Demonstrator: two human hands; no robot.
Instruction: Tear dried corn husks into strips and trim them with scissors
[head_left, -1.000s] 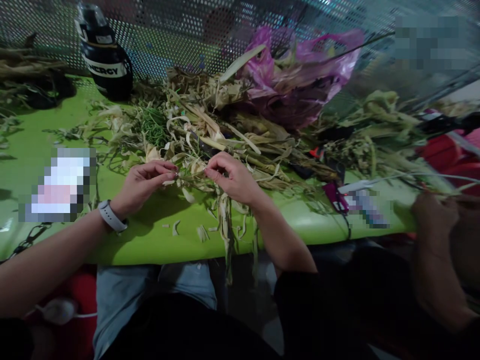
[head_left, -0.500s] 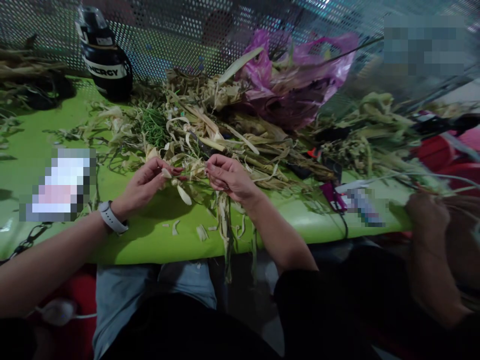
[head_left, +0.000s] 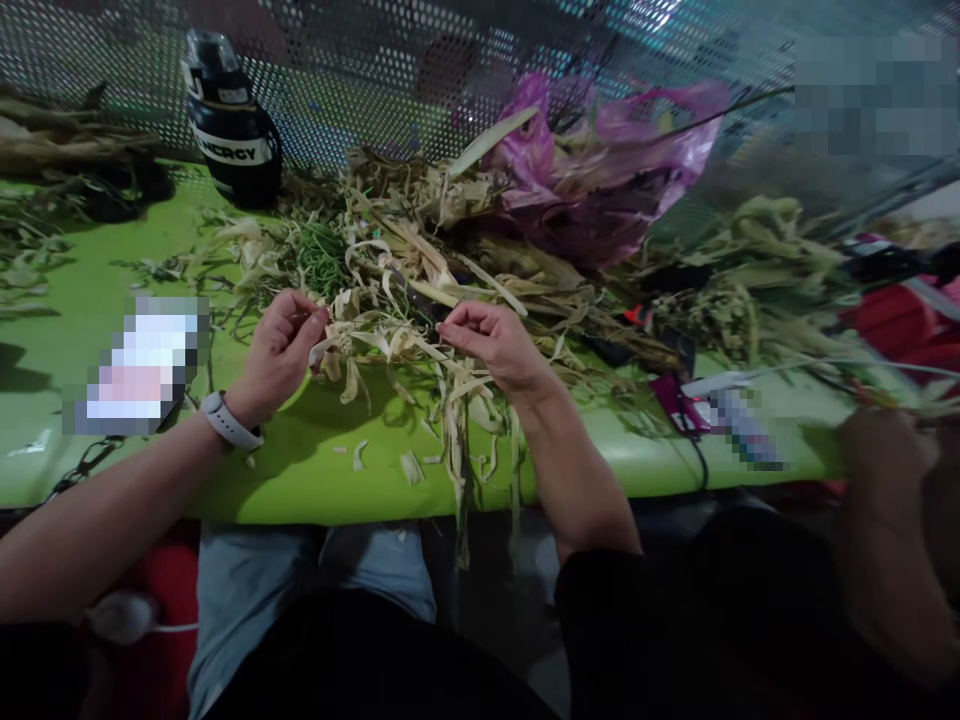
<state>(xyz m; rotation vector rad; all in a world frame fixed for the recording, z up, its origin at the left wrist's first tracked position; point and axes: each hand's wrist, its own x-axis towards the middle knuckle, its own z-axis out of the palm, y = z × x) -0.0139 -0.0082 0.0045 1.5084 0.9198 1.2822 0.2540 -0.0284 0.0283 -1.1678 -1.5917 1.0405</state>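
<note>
My left hand, with a white-banded watch at the wrist, is closed in a pinch over the front of the pile. A pale dried husk strip shows at its fingertips. Farther right, my right hand pinches thumb against forefinger; whatever is in that pinch is too small to make out. Between the hands lie curled pale husk pieces. Long dry strips hang down over the table's front edge below my right hand.
On the green table are a phone, a black bottle, a pink plastic bag and more dried husks. A metal mesh stands behind. Another person's hand is at the right.
My hands have moved apart, the left one back toward the left and slightly up. The pale pieces between them have shifted. The whole view has moved slightly.
</note>
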